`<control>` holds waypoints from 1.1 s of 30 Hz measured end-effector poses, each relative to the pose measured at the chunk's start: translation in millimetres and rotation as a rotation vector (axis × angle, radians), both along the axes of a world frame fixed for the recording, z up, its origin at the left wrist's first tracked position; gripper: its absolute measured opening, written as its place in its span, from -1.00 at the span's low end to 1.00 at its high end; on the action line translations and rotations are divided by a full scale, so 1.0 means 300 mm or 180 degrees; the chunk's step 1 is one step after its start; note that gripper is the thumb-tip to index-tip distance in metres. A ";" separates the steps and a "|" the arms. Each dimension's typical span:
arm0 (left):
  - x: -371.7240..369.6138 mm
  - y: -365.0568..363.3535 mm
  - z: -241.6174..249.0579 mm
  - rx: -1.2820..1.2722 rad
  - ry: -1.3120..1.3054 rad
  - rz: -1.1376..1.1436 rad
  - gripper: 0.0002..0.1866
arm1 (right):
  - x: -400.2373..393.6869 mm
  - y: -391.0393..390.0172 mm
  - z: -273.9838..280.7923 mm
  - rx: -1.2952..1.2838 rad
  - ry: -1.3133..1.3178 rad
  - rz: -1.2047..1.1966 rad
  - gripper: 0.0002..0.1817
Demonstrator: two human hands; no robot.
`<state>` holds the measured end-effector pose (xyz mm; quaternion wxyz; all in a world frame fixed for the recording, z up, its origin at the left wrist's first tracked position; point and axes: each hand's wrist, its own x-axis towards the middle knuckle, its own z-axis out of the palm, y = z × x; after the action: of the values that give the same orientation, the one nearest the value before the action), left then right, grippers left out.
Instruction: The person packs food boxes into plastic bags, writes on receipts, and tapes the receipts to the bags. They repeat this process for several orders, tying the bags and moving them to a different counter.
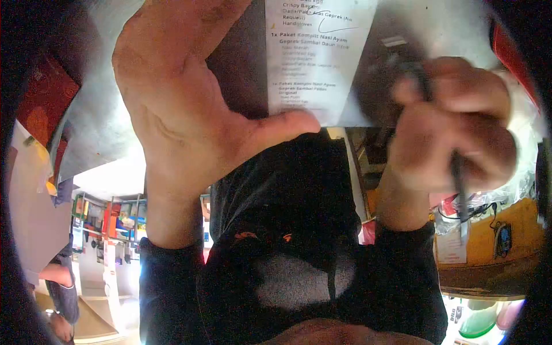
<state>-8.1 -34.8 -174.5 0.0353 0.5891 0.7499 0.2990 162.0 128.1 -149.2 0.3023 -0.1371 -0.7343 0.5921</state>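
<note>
A long white printed receipt (310, 63) with lines of food orders lies at the top middle, on a dark flat surface (237, 69). A curved pen stroke crosses its upper right print. My left hand (178, 109) is spread at its left, thumb stretched out over the receipt's lower end; the other fingers run out of view at the top. To the right of the receipt, my right hand (454, 132) is closed around a dark, thin pen (461, 184), blurred by motion. The pen appears apart from the paper, and its tip cannot be made out.
A brown table (500, 253) at the right bears clear plastic (497, 187), a cable and a small dark device (502, 239). Shelves of colourful goods (109, 221) stand at the left. Part of another person (63, 287) shows at the lower left.
</note>
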 end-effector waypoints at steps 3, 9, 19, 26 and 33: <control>-0.002 -0.008 -0.020 0.0148 0.0046 0.0008 0.10 | -0.059 -0.041 0.048 0.0655 -0.0483 0.0902 -0.71; -0.026 0.006 -0.057 0.0474 -0.0124 -0.0263 0.12 | -0.075 -0.003 0.074 0.0913 -0.0763 0.1206 -0.76; 0.022 0.019 -0.042 0.0523 -0.0667 0.0132 0.13 | -0.064 0.004 0.026 0.0967 -0.0539 0.1028 -0.75; -0.019 0.000 0.002 -0.0033 -0.0289 -0.0189 0.14 | -0.092 -0.001 0.000 0.1096 -0.0435 0.1148 -0.75; 0.023 0.015 0.091 -0.0624 -0.0869 0.0361 0.15 | -0.039 -0.059 -0.002 0.0653 -0.0108 -0.0117 -0.77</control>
<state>-1.3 -30.3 -147.2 0.1772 0.4935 0.7957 0.3032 150.4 110.5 -149.6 0.3131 -0.1289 -0.7935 0.5057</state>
